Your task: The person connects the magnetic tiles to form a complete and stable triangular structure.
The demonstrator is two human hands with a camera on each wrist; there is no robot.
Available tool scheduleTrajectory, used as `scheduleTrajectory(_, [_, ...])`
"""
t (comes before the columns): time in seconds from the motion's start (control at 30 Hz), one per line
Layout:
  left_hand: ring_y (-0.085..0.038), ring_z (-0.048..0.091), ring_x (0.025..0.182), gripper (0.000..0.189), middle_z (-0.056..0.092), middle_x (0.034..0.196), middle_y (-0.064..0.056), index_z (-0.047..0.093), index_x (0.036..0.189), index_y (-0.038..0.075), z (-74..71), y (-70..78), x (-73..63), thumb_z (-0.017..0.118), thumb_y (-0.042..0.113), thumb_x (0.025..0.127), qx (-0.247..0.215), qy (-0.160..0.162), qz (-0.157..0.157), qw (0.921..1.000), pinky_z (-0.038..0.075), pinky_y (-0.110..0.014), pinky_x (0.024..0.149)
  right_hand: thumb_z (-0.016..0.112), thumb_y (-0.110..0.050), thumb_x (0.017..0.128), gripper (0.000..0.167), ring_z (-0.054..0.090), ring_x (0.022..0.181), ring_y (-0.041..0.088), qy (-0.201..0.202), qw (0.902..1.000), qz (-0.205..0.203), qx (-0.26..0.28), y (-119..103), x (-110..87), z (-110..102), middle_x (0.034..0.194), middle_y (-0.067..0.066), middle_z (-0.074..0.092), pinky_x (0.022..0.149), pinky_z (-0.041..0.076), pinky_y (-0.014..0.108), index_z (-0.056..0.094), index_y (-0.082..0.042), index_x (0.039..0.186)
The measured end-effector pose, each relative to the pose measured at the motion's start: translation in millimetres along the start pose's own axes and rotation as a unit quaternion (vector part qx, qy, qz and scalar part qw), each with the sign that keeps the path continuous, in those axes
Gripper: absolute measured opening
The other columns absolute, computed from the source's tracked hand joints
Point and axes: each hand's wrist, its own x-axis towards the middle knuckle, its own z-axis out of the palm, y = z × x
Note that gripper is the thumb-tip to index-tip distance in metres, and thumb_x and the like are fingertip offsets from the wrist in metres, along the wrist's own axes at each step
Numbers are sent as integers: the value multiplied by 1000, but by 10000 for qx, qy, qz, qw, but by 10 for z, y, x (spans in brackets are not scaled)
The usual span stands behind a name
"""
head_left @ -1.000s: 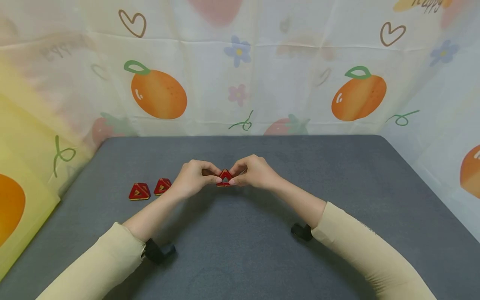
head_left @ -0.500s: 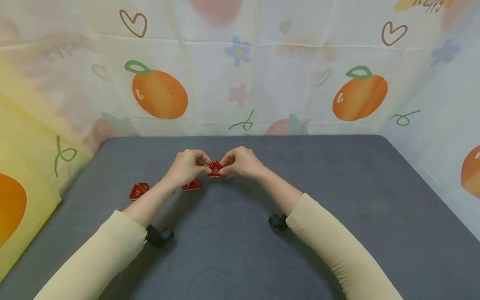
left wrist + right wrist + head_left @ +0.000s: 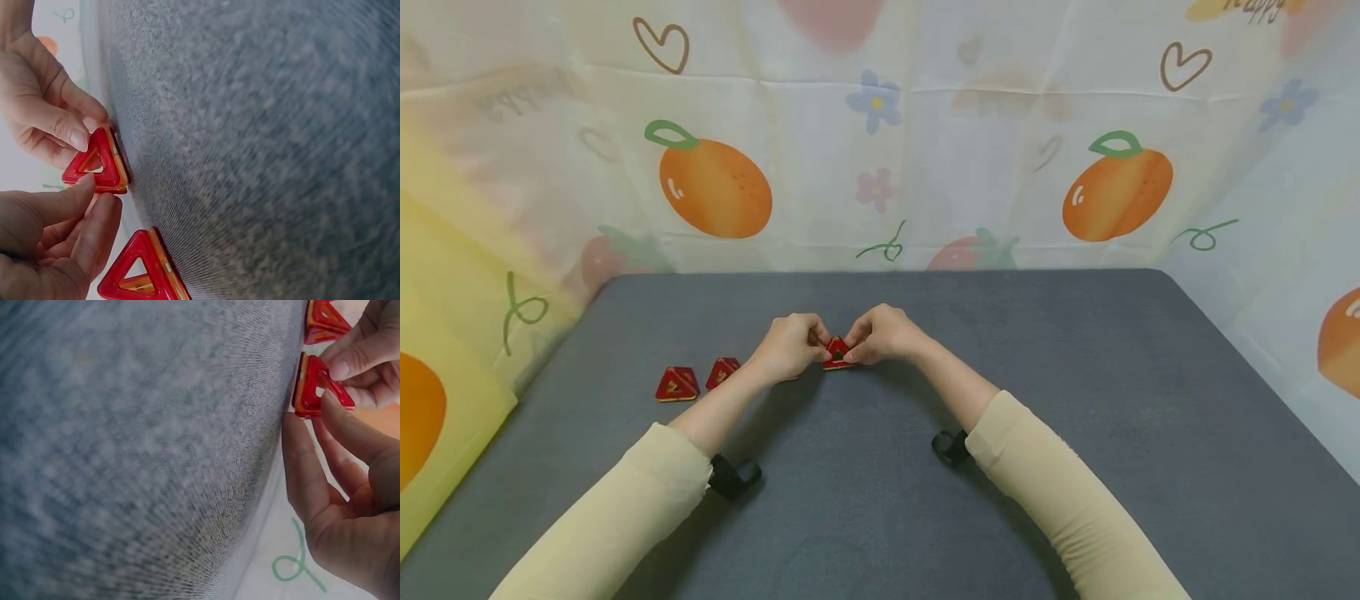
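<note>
Both hands meet at a small red pyramid point(image 3: 837, 363) of open triangular frames with gold edges, which look like magnetic tiles. My left hand point(image 3: 790, 348) pinches its left side between thumb and fingers. On the opposite side, my right hand point(image 3: 889, 335) pinches it the same way. The pyramid sits upright, at or just above the tabletop; I cannot tell whether it touches. Close beside it, a similar red pyramid point(image 3: 156, 272) stands on the table, mostly hidden by the left hand in the head view.
Farther left on the grey table point(image 3: 880, 483) stand two more red pyramids point(image 3: 677, 386), the nearer one point(image 3: 722, 372) partly behind the left forearm. A printed fruit curtain point(image 3: 880, 167) hangs along the table's back and sides.
Both hands and the held pyramid moved left and up, past a pyramid now standing left of them, then came down slightly toward the table. The other pyramids stayed put.
</note>
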Motion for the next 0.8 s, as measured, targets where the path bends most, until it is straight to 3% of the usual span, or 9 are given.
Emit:
scheduleTrajectory(0.63, [-22, 68, 81, 12, 71, 93, -18, 64, 98, -3, 26, -42, -21, 69, 5, 91, 28, -64, -52, 10000, 55, -28, 69, 79, -11, 83, 22, 72, 81, 18, -123, 9997, -143, -157, 22, 6, 25, 103, 12, 74, 73, 61, 27, 73, -3, 103])
scheduleTrajectory(0.8, [-30, 68, 95, 23, 70, 106, -21, 61, 109, -5, 5, 20, -57, 69, 8, 91, 109, 47, -66, 9999, 58, -38, 81, 78, -15, 85, 30, 73, 88, 20, -222, 9993, -205, -219, 59, -56, -61, 107, 12, 75, 77, 61, 29, 70, -4, 112])
